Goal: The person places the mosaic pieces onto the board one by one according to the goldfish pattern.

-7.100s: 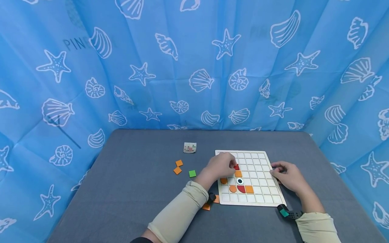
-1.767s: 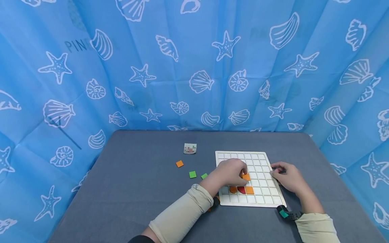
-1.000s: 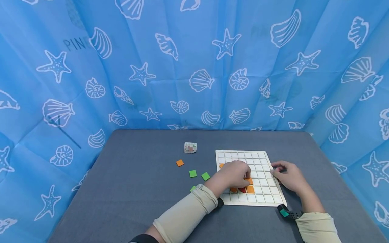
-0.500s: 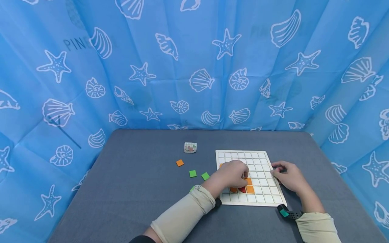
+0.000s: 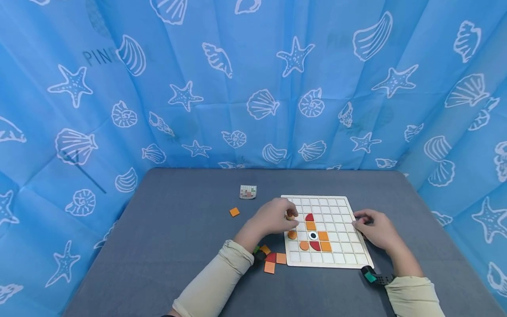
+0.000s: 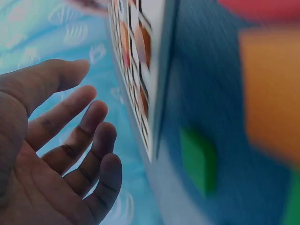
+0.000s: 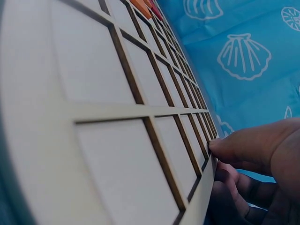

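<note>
A white grid board (image 5: 344, 253) lies on the table. My left hand (image 5: 273, 215) hovers at its left edge, fingers loosely bent; the left wrist view shows nothing in its palm or between its fingers. My right hand (image 5: 376, 230) grips the board's right edge, the thumb (image 7: 243, 147) on top in the right wrist view. In the grid are a black-and-white eye tile (image 5: 313, 236), an orange square tile (image 5: 323, 236) beside it, other orange squares, red quarter-round tiles and orange round tiles. A tile at the left edge is partly hidden by my left hand.
Loose tiles lie near my left wrist: a red quarter-round (image 5: 271, 257), orange squares (image 5: 270, 267) and a green tile (image 6: 199, 159). Another orange square (image 5: 234, 212) lies farther left. A small printed grid card (image 5: 247, 192) is at the back. A blue curtain (image 5: 253, 88) hangs behind the table.
My left hand has moved left from the middle of the board to its left edge, uncovering the tiles. An orange square now lies right of the eye tile. My right hand has stayed put.
</note>
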### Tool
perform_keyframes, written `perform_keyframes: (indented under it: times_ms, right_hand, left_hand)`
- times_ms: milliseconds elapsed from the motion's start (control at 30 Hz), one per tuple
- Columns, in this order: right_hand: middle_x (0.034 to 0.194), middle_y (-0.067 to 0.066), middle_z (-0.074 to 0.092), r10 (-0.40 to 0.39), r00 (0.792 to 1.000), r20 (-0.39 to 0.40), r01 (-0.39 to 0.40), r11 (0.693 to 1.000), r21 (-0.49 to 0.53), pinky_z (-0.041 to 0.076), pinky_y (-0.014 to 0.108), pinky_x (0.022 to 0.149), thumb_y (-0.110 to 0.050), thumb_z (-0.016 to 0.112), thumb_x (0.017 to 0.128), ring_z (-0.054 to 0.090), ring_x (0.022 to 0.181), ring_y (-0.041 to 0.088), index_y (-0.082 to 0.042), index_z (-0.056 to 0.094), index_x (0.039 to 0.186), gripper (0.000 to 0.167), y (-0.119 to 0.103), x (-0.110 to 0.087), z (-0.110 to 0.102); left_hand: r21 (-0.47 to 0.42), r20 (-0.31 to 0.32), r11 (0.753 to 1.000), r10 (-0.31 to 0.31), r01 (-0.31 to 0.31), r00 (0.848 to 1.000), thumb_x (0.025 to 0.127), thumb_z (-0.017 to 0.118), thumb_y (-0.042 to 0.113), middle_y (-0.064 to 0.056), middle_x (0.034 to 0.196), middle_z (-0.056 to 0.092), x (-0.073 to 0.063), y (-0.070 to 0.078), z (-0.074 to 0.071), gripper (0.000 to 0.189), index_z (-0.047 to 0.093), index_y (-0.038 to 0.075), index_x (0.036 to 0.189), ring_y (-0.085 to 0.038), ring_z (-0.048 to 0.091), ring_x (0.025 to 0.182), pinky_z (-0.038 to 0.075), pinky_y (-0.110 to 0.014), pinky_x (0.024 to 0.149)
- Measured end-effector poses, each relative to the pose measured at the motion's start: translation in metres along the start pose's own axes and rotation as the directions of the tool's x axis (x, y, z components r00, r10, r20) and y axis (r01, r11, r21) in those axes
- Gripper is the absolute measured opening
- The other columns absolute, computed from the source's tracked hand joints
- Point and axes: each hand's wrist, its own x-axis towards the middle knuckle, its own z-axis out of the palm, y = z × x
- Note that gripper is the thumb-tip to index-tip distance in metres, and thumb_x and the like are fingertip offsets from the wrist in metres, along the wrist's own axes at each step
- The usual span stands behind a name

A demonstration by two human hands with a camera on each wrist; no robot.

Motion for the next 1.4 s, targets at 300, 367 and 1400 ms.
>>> perform_keyframes:
  times_ms: [300, 367, 1400]
  right_hand:
    - [0.094, 0.013, 0.062, 0.013, 1.000, -0.001, -0.013, 1.000, -0.004, 0.046, 0.032, 0.058, -0.014, 0.062, 0.103, 0.057, 0.074, 0.020, 0.011, 0.060, 0.133, 0.039, 0.000, 0.001, 0.002]
    - [0.094, 0.013, 0.062, 0.014, 1.000, -0.004, -0.014, 1.000, -0.006, 0.046, 0.031, 0.058, -0.015, 0.063, 0.103, 0.056, 0.074, 0.020, 0.011, 0.060, 0.132, 0.039, 0.000, 0.001, 0.002]
    - [0.097, 0.013, 0.060, 0.016, 1.000, -0.004, -0.016, 1.000, 0.006, 0.052, 0.031, 0.058, -0.014, 0.063, 0.103, 0.057, 0.075, 0.017, 0.012, 0.059, 0.134, 0.040, -0.001, 0.001, 0.003]
  left_hand:
    - [-0.145, -0.106, 0.986, -0.092, 0.076, 0.990, 0.099, 0.076, 0.023, -0.006, 0.110, 0.072, -0.039, -0.054, -0.034, 0.022, 0.078, 0.008, 0.115, -0.021, 0.068, 0.101, 0.055, -0.047, 0.097]
    - [-0.151, -0.126, 0.984, -0.116, 0.096, 0.985, 0.099, 0.076, 0.022, -0.009, 0.112, 0.073, -0.047, -0.065, -0.040, 0.024, 0.077, 0.006, 0.117, -0.023, 0.068, 0.102, 0.057, -0.045, 0.091]
    - [-0.025, -0.150, 0.903, -0.428, 0.430, 0.891, 0.087, 0.089, 0.024, -0.002, 0.098, 0.071, -0.086, -0.115, -0.055, 0.024, 0.080, 0.011, 0.105, -0.017, 0.063, 0.088, 0.056, -0.041, 0.083]
